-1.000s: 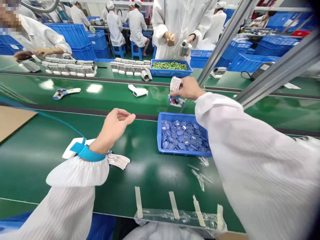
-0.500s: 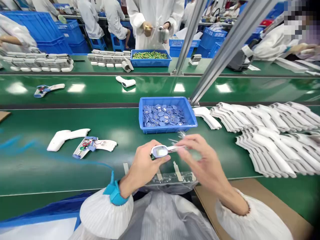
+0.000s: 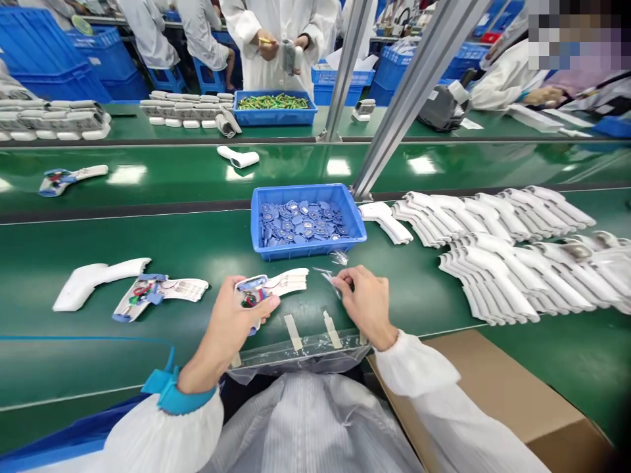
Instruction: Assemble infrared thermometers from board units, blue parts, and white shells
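My left hand (image 3: 236,315) grips a white thermometer-shaped half shell (image 3: 290,281), its open side up, showing red and green wires and a blue part. Between the closed fingertips of my right hand (image 3: 365,302) is a thin clear plastic strip (image 3: 326,278), just right of the shell's handle end. Another wired half shell (image 3: 185,289) and a closed-side-up white shell (image 3: 81,286) lie on the green bench to the left. Behind my hands stands a blue tray (image 3: 308,251) of blue oval parts.
Stacked white shells (image 3: 513,276) cover the bench at right. A metal post (image 3: 414,85) rises behind the tray. Clear film (image 3: 305,348) is taped along the front edge, and a cardboard box (image 3: 503,387) sits below right. A co-worker (image 3: 280,39) stands opposite.
The held shell has turned so its wired inside faces up, with its handle pointing right. My right hand has moved away from it with the clear strip. The view has shifted rightward.
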Available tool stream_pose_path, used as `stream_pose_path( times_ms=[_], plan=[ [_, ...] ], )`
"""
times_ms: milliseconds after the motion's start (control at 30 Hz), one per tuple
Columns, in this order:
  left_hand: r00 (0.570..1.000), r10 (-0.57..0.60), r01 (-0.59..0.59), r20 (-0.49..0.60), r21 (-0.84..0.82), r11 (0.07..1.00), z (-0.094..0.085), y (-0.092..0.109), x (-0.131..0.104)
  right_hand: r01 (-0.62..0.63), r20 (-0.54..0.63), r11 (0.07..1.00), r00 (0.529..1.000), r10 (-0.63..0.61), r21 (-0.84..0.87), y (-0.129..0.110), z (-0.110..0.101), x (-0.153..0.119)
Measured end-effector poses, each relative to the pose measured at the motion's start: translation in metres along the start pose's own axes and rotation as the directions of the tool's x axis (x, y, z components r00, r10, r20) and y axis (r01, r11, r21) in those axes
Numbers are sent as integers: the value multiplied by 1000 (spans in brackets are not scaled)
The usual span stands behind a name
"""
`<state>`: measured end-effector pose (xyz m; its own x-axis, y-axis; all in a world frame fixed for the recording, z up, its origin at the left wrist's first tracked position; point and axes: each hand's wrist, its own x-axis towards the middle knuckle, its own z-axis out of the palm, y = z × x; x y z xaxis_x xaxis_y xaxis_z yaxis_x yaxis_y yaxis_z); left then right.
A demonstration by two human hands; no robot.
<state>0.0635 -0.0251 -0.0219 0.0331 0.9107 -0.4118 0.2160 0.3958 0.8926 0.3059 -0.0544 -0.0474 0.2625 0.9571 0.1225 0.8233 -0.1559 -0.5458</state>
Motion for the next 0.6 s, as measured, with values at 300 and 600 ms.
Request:
stream_pose_path(
  times_ms=[300,600],
  plan=[
    [995,3,-18,96,164,986,-16,11,-7,-200,-286,887,955,80,-417,65,-46,94],
    [917,7,18,400,-60,998,8,9,-3,-95,-78,892,995,67,-442,97,-28,88]
  ],
)
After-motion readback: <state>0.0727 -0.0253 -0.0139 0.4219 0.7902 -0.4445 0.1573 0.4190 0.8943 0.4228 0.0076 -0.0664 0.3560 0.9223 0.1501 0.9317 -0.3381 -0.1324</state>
